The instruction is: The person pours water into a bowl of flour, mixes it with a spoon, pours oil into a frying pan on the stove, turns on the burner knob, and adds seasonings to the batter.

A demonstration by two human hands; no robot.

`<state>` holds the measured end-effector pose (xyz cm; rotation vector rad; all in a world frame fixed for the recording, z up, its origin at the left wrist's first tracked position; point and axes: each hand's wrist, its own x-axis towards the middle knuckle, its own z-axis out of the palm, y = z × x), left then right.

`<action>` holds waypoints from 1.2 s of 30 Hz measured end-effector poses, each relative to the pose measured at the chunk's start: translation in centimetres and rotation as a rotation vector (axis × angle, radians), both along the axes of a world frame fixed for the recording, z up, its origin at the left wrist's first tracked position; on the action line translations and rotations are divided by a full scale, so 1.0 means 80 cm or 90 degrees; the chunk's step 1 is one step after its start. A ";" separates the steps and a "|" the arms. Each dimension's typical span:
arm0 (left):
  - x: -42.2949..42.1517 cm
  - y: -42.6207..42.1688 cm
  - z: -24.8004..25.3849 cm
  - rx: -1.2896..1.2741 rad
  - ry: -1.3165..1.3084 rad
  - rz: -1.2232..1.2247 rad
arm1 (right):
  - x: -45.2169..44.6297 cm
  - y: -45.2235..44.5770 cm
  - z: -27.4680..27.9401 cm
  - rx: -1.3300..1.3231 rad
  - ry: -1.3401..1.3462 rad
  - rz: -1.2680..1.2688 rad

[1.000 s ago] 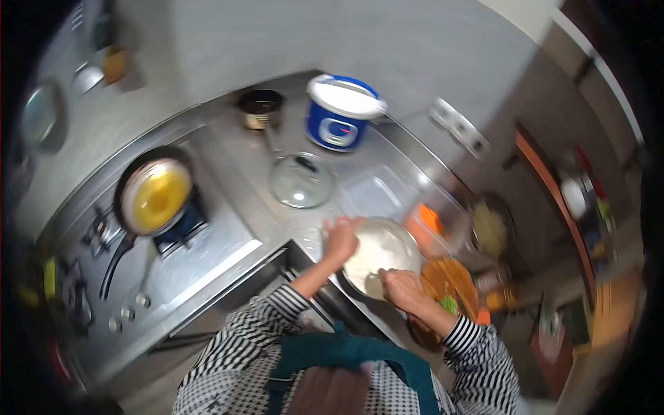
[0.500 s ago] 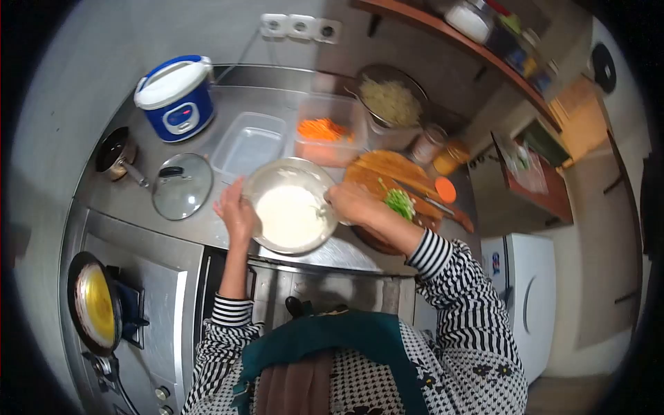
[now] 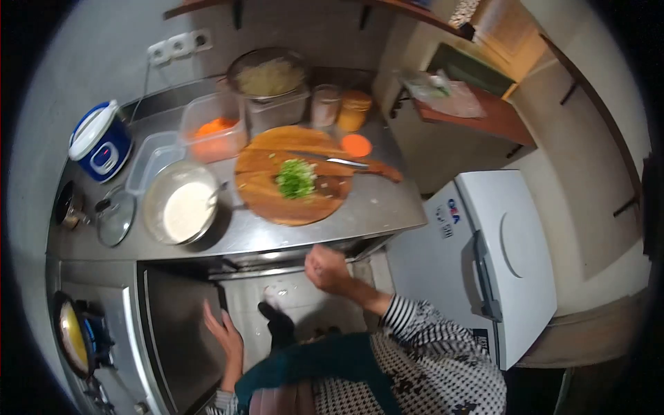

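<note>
A single wide-angle camera, worn on the person's head, looks forward and steeply down over the counter [image 3: 391, 207]. The wooden cutting board [image 3: 266, 194] lies near the middle of the view, close enough for the knife [image 3: 347, 163] on it to show. The curved, dark-rimmed view takes in the stove [image 3: 104, 280] left of the board, the white appliance [image 3: 519, 235] right of it, the sockets [image 3: 180, 45] beyond it and the wearer's apron [image 3: 332, 356] on its near side.

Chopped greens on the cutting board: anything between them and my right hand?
No object visibly blocks the right hand. Only the counter's front edge and the cutting board's near part lie before the chopped greens; the knife lies beyond.
</note>
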<state>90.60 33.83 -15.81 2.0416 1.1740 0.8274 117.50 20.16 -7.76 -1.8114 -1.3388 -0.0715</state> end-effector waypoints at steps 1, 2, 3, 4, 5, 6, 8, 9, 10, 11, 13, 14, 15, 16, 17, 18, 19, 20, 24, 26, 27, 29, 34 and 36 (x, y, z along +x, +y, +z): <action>-0.027 -0.040 -0.067 -0.032 0.117 -0.050 | 0.011 -0.033 -0.074 -0.049 0.077 -0.073; -0.045 -0.079 -0.089 -0.206 0.368 -0.111 | 0.034 -0.067 -0.157 -0.055 0.124 -0.105; -0.077 -0.115 -0.156 -0.258 0.533 -0.190 | 0.070 -0.098 -0.231 -0.114 0.225 -0.161; -0.090 -0.144 -0.182 -0.323 0.620 -0.246 | 0.102 -0.115 -0.278 -0.187 0.184 -0.287; -0.094 -0.169 -0.193 -0.386 0.713 -0.288 | 0.135 -0.130 -0.318 -0.217 0.136 -0.375; -0.097 -0.189 -0.202 -0.417 0.745 -0.299 | 0.175 -0.142 -0.346 -0.286 0.130 -0.399; -0.098 -0.220 -0.220 -0.441 0.770 -0.295 | 0.227 -0.146 -0.342 -0.398 0.177 -0.395; -0.099 -0.230 -0.227 -0.445 0.768 -0.289 | 0.249 -0.141 -0.362 -0.439 0.129 -0.460; -0.099 -0.237 -0.234 -0.446 0.764 -0.284 | 0.263 -0.141 -0.382 -0.487 0.117 -0.487; -0.101 -0.243 -0.241 -0.448 0.756 -0.278 | 0.270 -0.140 -0.394 -0.498 0.122 -0.500; -0.108 -0.252 -0.251 -0.453 0.744 -0.268 | 0.273 -0.140 -0.422 -0.487 0.141 -0.517; -0.112 -0.259 -0.258 -0.454 0.737 -0.261 | 0.272 -0.140 -0.434 -0.469 0.153 -0.527; -0.114 -0.262 -0.262 -0.455 0.729 -0.260 | 0.272 -0.138 -0.442 -0.440 0.164 -0.535; -0.116 -0.259 -0.266 -0.458 0.725 -0.259 | 0.269 -0.135 -0.449 -0.401 0.179 -0.541; -0.118 -0.259 -0.272 -0.461 0.721 -0.259 | 0.264 -0.132 -0.454 -0.345 0.197 -0.548; -0.119 -0.261 -0.278 -0.460 0.715 -0.261 | 0.256 -0.127 -0.456 -0.286 0.216 -0.552; -0.123 -0.261 -0.283 -0.462 0.713 -0.267 | 0.250 -0.118 -0.458 -0.227 0.239 -0.554; -0.126 -0.258 -0.287 -0.460 0.710 -0.271 | 0.239 -0.109 -0.460 -0.160 0.268 -0.562; -0.130 -0.255 -0.302 -0.467 0.700 -0.285 | 0.188 -0.043 -0.438 0.070 0.395 -0.656; -0.134 -0.255 -0.308 -0.468 0.700 -0.290 | 0.147 -0.018 -0.384 0.119 0.510 -0.599; -0.134 -0.253 -0.310 -0.468 0.700 -0.291 | 0.129 -0.005 -0.376 0.123 0.533 -0.572; -0.140 -0.252 -0.314 -0.470 0.702 -0.294 | 0.100 0.039 -0.413 0.043 0.475 -0.530; -0.153 -0.251 -0.323 -0.480 0.704 -0.296 | 0.012 0.103 -0.398 0.004 0.311 -0.396; -0.158 -0.253 -0.326 -0.486 0.700 -0.287 | -0.001 0.120 -0.392 -0.037 0.382 -0.320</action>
